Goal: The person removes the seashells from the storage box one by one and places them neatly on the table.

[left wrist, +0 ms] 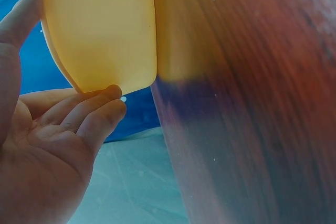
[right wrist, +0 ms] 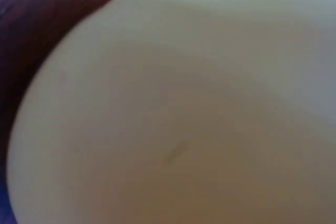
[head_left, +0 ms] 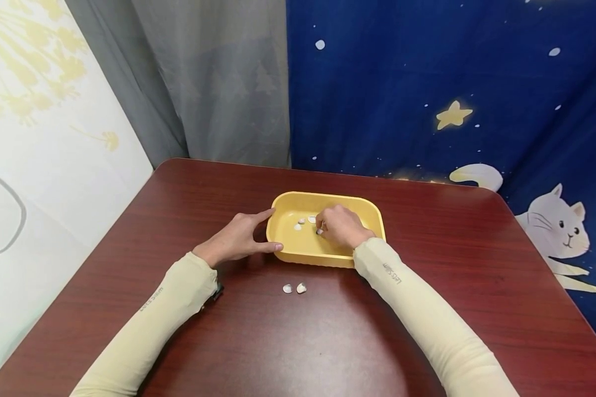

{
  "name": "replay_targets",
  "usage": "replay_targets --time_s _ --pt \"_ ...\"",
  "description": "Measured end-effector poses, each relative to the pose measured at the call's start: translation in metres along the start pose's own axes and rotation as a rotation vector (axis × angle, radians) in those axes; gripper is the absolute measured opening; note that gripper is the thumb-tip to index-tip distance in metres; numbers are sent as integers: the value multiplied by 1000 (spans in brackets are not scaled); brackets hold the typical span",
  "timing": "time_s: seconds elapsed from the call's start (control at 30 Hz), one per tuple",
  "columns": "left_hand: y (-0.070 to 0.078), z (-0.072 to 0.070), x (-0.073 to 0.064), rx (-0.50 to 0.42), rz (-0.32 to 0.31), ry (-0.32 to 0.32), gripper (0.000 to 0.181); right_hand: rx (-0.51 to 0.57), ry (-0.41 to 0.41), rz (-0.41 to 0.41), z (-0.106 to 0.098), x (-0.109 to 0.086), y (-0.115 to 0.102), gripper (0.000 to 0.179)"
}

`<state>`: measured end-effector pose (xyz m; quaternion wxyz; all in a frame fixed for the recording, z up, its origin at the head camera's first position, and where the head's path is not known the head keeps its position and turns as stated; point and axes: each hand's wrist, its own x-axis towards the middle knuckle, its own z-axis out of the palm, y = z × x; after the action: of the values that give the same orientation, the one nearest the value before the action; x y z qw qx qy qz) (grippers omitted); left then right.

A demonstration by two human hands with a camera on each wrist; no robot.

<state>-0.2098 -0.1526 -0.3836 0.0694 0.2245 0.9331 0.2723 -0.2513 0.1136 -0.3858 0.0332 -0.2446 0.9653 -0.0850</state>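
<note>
Sleeves (head_left: pixel 429 317) flank a tub (head_left: pixel 318 260) elongated crosswise, left grip (head_left: pixel 235 238) spread against it, right grip (head_left: pixel 344 225) pinching a whitish bit (head_left: pixel 319 232).

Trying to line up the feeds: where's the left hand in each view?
Head: left hand left of centre, at left end of yellow basin.
Left wrist: left hand on left side.
Right wrist: not in it.
Shared landmark: dark red table, in all three.

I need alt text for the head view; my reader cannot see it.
A person's right hand is inside a yellow tray that holds several small whitish pieces, while the left hand touches the tray's left end. Two more pieces lie on the reddish-brown table in front.
</note>
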Motion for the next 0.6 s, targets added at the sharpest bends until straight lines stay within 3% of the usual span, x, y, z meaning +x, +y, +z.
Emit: replay_targets --time_s 0.6 --pt "1 0 -2 5 -9 -6 98 -76 13 -77 -9 -8 -5 28"
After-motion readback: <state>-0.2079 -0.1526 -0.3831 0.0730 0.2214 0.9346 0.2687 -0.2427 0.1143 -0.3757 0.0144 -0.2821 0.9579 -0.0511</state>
